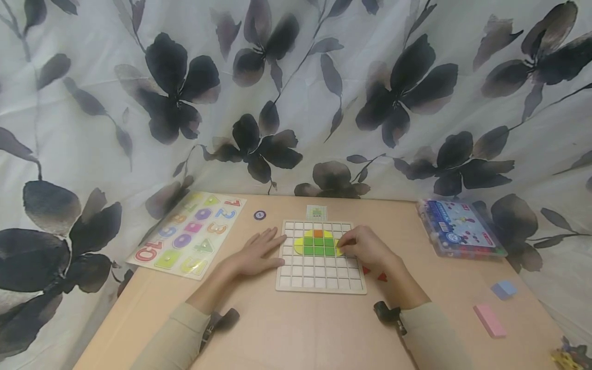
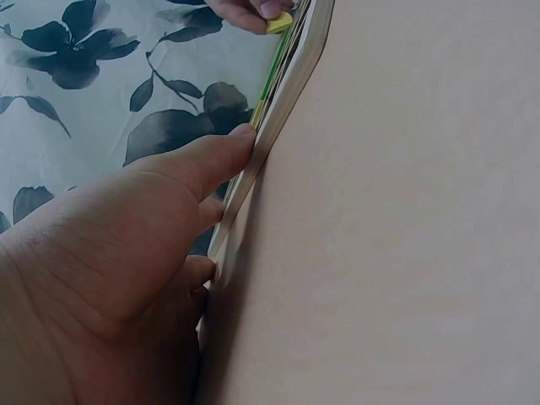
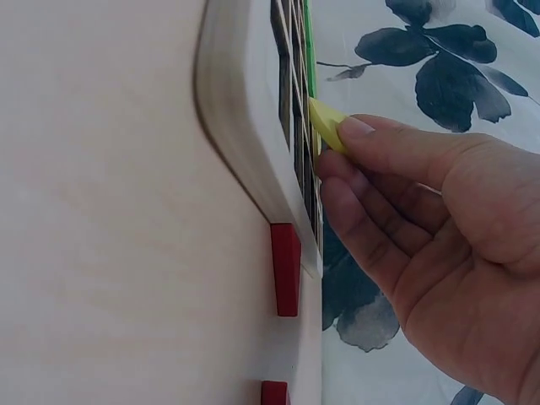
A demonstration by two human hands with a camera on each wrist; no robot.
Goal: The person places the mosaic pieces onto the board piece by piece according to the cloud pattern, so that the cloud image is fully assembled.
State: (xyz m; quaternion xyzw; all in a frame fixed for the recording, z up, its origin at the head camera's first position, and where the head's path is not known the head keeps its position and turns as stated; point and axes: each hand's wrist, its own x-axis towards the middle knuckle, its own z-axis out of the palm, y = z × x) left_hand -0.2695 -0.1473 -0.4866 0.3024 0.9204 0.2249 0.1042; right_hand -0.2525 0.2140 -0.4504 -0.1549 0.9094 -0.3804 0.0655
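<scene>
A white grid board (image 1: 319, 283) lies in the middle of the table in the head view. On its grid sit several green squares (image 1: 319, 251), an orange square (image 1: 318, 233) and yellow pieces with curved edges (image 1: 298, 246). My right hand (image 1: 367, 247) pinches a small yellow piece (image 3: 327, 125) between thumb and fingers at the right side of the pattern, tilted against the board in the right wrist view. With fingers extended, my left hand (image 1: 256, 254) rests at the board's left edge, thumb touching it. Red triangular pieces (image 1: 382, 277) lie beside the board's right edge, below my right hand.
A small pattern card (image 1: 316, 212) lies behind the board, with a round dark token (image 1: 260, 215) to its left. A sheet of colourful numbers and shapes (image 1: 192, 227) is at left. At right are a plastic box (image 1: 460, 228), a blue block (image 1: 504, 290) and a pink block (image 1: 489, 321).
</scene>
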